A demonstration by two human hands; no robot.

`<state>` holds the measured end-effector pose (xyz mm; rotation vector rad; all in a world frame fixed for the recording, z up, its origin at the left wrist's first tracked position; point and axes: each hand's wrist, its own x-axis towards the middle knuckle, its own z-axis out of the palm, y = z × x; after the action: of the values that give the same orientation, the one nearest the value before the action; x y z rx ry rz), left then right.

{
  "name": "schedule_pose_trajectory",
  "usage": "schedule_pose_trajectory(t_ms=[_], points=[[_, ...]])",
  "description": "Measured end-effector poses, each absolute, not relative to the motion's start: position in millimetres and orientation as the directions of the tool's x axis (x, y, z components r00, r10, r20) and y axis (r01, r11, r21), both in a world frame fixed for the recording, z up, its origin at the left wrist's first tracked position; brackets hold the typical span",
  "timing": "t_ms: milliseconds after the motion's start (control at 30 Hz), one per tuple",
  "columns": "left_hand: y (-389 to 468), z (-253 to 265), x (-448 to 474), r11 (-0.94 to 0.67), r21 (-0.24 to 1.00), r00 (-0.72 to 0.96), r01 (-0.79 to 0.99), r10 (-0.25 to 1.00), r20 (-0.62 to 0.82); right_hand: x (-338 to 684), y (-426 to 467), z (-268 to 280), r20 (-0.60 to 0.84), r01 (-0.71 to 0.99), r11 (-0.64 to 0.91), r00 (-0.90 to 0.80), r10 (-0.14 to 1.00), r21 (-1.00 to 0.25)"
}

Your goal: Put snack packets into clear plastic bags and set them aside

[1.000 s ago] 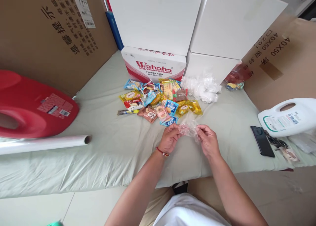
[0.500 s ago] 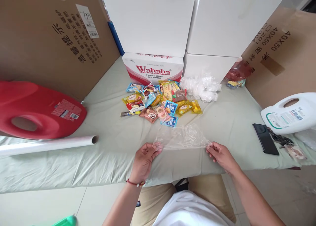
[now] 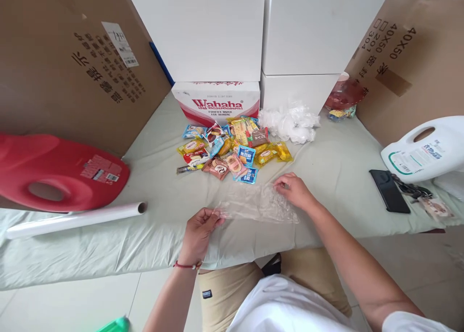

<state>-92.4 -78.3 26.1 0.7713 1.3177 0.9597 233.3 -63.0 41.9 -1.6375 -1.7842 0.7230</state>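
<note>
A clear plastic bag lies stretched above the cloth near the table's front edge. My left hand pinches its left end between thumb and fingers. At the bag's far right part, my right hand has its thumb and fingertips closed on the crinkled film. Just beyond the bag is a heap of wrapped snacks, with blue packets closest to my right hand. A bundle of crumpled clear bags sits behind, to the right of the heap.
A Wahaba-style white and red carton stands at the back. To the left are a red jug and a white roll. At the right lie a white detergent bottle, a black phone and keys. Cardboard walls flank the table.
My right hand has moved from the bag's near right corner, away from me and leftward, to its far side. My left hand keeps its pinch, and the view has shifted slightly.
</note>
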Motion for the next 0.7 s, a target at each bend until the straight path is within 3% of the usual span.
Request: schedule_pose_trajectory(t_ms=[133, 233, 333, 400, 467, 567, 633, 700], points=[[-54.8, 23.2, -105.0, 0.418, 0.905, -0.029, -0.080, 0.907, -0.421, 248.2, -84.9, 34.7, -0.043, 0.533, -0.057, 0.038, 0.998, -0.844], [-39.5, 21.6, -103.8, 0.408, 0.913, -0.069, 0.032, 0.912, -0.405, 249.6, -106.2, 29.6, -0.068, 0.531, -0.105, 0.087, 0.994, -0.841], [-41.8, 30.0, -93.3, 0.229, 0.937, -0.352, 0.264, 0.927, -0.128, 235.6, -127.3, 34.0, 0.110, 0.649, -0.031, 0.174, 0.979, -0.760], [-56.5, 41.3, -80.9, 0.124, 0.920, -0.443, 0.372, 0.895, 0.058, 219.4, -141.8, 43.0, 0.273, 0.728, 0.053, 0.188, 0.944, -0.683], [-78.6, 53.0, -63.4, 0.116, 0.962, -0.315, 0.248, 0.949, -0.033, 199.6, -155.8, 52.9, 0.413, 0.797, 0.165, 0.114, 0.904, -0.581], [-111.7, 62.0, -32.5, 0.352, 0.936, 0.141, -0.008, 0.927, -0.347, 166.5, -172.6, 61.2, 0.489, 0.843, 0.342, -0.110, 0.866, -0.415], [-126.1, 59.3, -15.4, 0.414, 0.909, 0.175, -0.046, 0.899, -0.400, 145.6, -180.3, 60.9, 0.464, 0.839, 0.421, -0.237, 0.853, -0.345], [-132.3, 51.3, -5.4, 0.393, 0.919, 0.074, -0.031, 0.918, -0.390, 130.3, -185.6, 59.4, 0.426, 0.813, 0.472, -0.314, 0.848, -0.340]])
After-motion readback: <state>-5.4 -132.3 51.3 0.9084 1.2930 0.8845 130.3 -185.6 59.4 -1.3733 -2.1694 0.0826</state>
